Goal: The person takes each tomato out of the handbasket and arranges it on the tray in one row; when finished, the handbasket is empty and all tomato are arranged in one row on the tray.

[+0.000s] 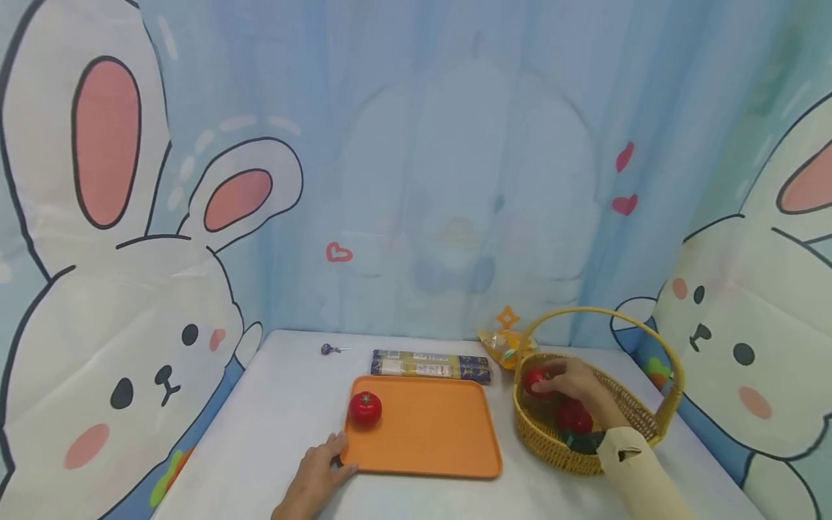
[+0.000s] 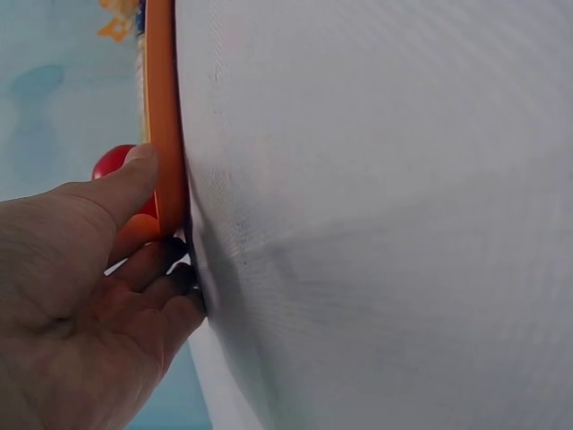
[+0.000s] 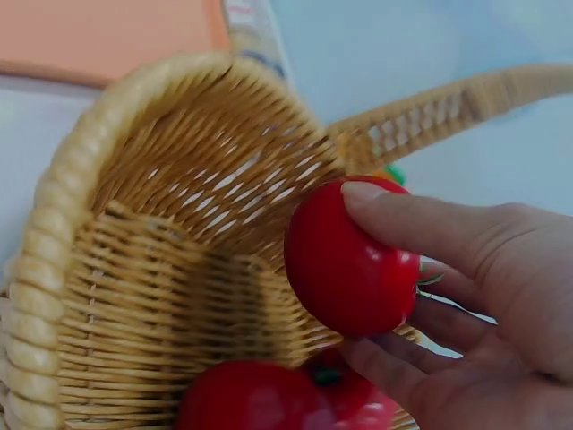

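Note:
My right hand (image 1: 581,388) is inside the yellow wicker basket (image 1: 549,449), gripping a red tomato (image 3: 345,264) between thumb and fingers. Below it, more red tomatoes (image 3: 251,399) lie in the basket, partly cut off in the right wrist view. At the near left corner of the orange tray (image 1: 432,426), my left hand (image 1: 315,473) holds the edge, thumb (image 2: 139,175) against the rim and other fingers beneath. One red tomato (image 1: 365,409) with a green stem sits on the tray's left side.
Behind the tray lie two long dark blue and gold packages (image 1: 430,365). An orange bag (image 1: 503,347) stands behind the basket, whose tall handle (image 1: 598,310) arches over it. A purple lollipop (image 1: 327,349) lies at the back left. A curtain (image 1: 416,180) hangs behind the table.

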A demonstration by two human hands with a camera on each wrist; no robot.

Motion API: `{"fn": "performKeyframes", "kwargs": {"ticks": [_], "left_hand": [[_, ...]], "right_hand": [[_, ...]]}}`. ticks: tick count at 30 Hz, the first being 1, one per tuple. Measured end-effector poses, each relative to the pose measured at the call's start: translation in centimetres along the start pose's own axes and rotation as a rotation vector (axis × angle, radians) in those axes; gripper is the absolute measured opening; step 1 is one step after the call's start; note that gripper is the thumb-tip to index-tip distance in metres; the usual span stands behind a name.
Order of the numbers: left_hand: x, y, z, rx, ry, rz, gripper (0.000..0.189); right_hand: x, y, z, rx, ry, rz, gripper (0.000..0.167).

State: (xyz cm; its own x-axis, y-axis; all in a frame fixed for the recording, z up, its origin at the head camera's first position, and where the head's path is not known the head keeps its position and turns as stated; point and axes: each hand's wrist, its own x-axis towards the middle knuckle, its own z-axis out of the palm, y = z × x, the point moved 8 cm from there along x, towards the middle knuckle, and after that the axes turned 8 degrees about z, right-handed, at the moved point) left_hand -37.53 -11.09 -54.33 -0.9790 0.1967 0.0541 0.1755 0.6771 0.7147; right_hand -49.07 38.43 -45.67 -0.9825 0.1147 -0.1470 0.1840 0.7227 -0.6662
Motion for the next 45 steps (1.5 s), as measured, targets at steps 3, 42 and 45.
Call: {"fn": "performKeyframes", "kwargs": {"ticks": [3, 42, 45], "left_hand": [[0.0, 0.1, 0.0, 0.007, -0.007, -0.002, 0.067], [0.1, -0.3, -0.1, 0.003, -0.013, -0.017, 0.064], [0.1, -0.4, 0.0, -0.019, -0.021, -0.026, 0.064]], "right_hand": [[-0.8, -1.0, -0.7, 0.016, 0.005, 0.002, 0.076], [-10.2, -14.2, 6.3, 0.095, -0.118, -0.437, 0.067], [-10.1, -15.2, 7.5, 0.091, -0.129, -0.455, 0.065]]}}
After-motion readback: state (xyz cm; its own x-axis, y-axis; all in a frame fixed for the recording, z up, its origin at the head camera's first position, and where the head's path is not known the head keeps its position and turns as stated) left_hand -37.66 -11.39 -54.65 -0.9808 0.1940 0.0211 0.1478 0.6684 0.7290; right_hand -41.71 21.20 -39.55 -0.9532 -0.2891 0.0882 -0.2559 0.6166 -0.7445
